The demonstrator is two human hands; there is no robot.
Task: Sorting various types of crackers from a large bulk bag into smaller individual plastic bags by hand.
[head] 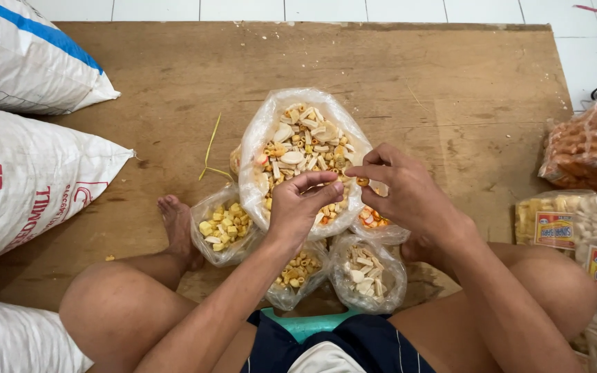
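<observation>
Clear plastic: the big bag (302, 148) stands open on the wooden board (450, 90), full of mixed crackers in white, yellow and orange.
Step in hand: by the look of it, sorting the mix, one piece picked out at a time.
Right hand (409, 197): over the big bag's right edge, thumb and forefinger pinched on a small orange ring cracker (362, 182).
Left hand (300, 206): over the bag's near edge, fingers curled loosely together; whether they hold a piece I cannot tell.
Next move calls for: probably matching the ring to the right small bag and carrying it across without dropping it.
Small bags around the big one: four clearly, yellow cubes (224, 226), small rings (297, 271), white shells (367, 269), orange pieces (376, 220); a possible fifth behind is mostly hidden.
White sacks (29, 179): three at the left.
Packed snack bags (589, 148): several at the right, cut off by the frame.
</observation>
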